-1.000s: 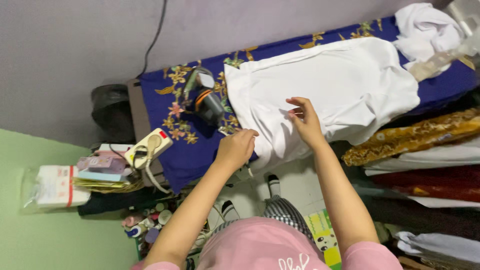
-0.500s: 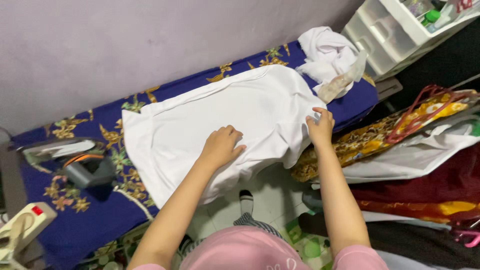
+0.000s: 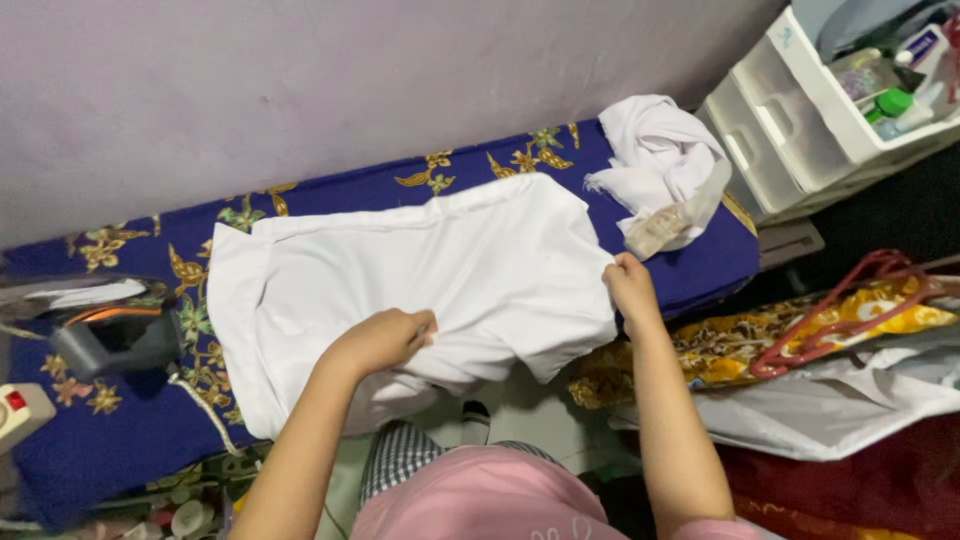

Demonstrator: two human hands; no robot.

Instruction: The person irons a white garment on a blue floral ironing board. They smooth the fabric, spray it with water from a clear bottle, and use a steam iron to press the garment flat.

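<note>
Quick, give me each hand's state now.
Left hand: closed, gripping the white shirt near its lower edge.
Right hand: closed, pinching the shirt's right edge.

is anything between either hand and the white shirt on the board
Nothing visible does. The left hand and right hand both already grip the white shirt along its near edge; the iron sits off to the left, clear of both.

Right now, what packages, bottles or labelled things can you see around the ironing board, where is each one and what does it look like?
Green-capped bottle: in the top tray of the white plastic drawer unit, far right.
White container with a blue label: same tray, behind the bottle.
Clear plastic packet: on the blue patterned board cover, against the crumpled white cloth.
White power strip with a red switch: left edge.
No screens or signs show.
</note>
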